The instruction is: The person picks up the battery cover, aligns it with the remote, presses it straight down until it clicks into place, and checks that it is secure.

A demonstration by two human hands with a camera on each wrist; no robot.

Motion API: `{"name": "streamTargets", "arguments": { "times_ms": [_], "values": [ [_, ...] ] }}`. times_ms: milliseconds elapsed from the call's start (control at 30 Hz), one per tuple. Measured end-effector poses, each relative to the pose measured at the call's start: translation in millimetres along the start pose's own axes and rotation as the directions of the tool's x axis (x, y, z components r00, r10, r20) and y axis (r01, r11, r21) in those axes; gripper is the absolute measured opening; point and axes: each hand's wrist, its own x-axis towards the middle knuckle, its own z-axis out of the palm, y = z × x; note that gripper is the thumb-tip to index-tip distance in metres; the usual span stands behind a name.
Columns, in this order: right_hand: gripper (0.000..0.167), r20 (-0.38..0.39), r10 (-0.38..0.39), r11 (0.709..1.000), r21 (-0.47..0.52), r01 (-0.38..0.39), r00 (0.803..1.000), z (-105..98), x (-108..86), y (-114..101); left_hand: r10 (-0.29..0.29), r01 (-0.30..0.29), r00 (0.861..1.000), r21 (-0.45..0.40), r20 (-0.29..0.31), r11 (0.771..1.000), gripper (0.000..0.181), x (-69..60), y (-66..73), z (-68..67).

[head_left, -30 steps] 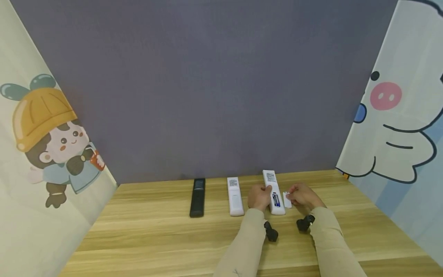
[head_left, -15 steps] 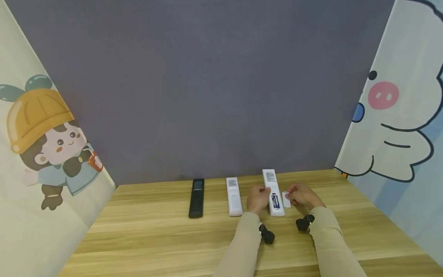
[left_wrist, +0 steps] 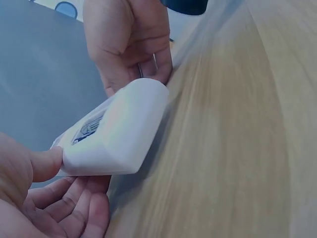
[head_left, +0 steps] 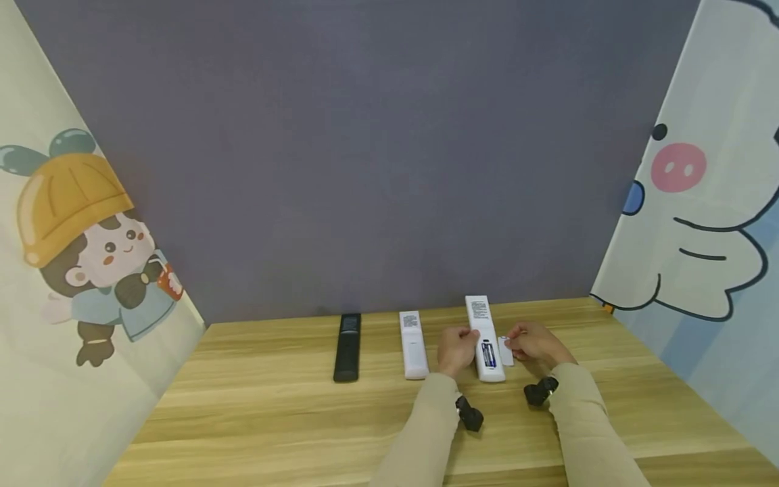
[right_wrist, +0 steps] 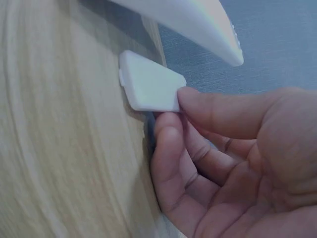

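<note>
A white remote control [head_left: 482, 323] lies back side up, its battery compartment uncovered and batteries [head_left: 489, 355] showing inside. My left hand [head_left: 456, 350] grips its left edge, thumb on top and fingers beneath, as the left wrist view shows with the remote's end [left_wrist: 131, 131] tilted a little off the table. Just to its right, my right hand [head_left: 537, 343] pinches a small white battery cover [right_wrist: 151, 84] between thumb and fingers. In the right wrist view the cover is apart from the remote [right_wrist: 198, 25].
A second white remote [head_left: 414, 348] lies back side up to the left of my left hand, its cover on. Farther left is a black remote [head_left: 347, 348]. A grey panel [head_left: 389, 169] rises behind the wooden table [head_left: 274, 419], with printed sheets at both sides.
The remote has shifted slightly to the right with my left hand, closer to the battery cover. My right hand keeps its pinch on the cover, nearly in place.
</note>
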Motion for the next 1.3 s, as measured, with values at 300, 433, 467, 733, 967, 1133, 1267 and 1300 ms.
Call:
{"name": "streamTargets", "arguments": {
  "times_ms": [300,433,467,733,967,1133,1267,1300],
  "values": [
    [0.017,0.019,0.020,1.000,0.000,-0.020,1.000,-8.4,-0.7,-3.8,-0.008,0.012,1.000,-0.125,0.028,0.992,0.025,-1.3,5.8,-1.3],
    [0.019,0.013,-0.010,1.000,0.008,0.009,1.000,-17.6,-3.5,-5.2,-0.020,0.026,0.999,-0.170,0.036,0.985,0.026,-1.5,7.3,-1.4],
    [0.020,0.008,-0.024,1.000,0.004,0.024,1.000,-19.9,-4.6,-5.8,-0.019,0.026,0.999,-0.185,0.037,0.982,0.026,-1.5,7.5,-1.3],
    [0.023,-0.040,-0.056,0.998,0.011,0.056,0.998,-30.5,-10.5,-16.1,-0.041,0.052,0.998,-0.273,0.044,0.961,0.024,-1.1,8.9,-0.6],
    [0.022,-0.053,-0.073,0.997,0.024,0.074,0.996,-32.5,-13.8,-27.2,-0.028,0.039,0.999,-0.278,0.044,0.960,0.023,0.3,6.3,0.0],
    [0.021,-0.055,-0.105,0.994,0.004,0.105,0.993,-33.9,-16.0,-31.8,-0.029,0.039,0.999,-0.277,0.041,0.960,0.024,1.0,4.4,0.0],
    [0.020,-0.056,-0.123,0.992,0.011,0.123,0.991,-34.5,-15.8,-33.2,-0.041,0.053,0.998,-0.284,0.047,0.957,0.024,1.5,4.9,-0.5],
    [0.019,-0.056,-0.126,0.992,0.015,0.127,0.990,-34.5,-15.7,-33.6,-0.044,0.056,0.998,-0.286,0.048,0.957,0.024,1.4,5.0,-0.6]
  ]
}}
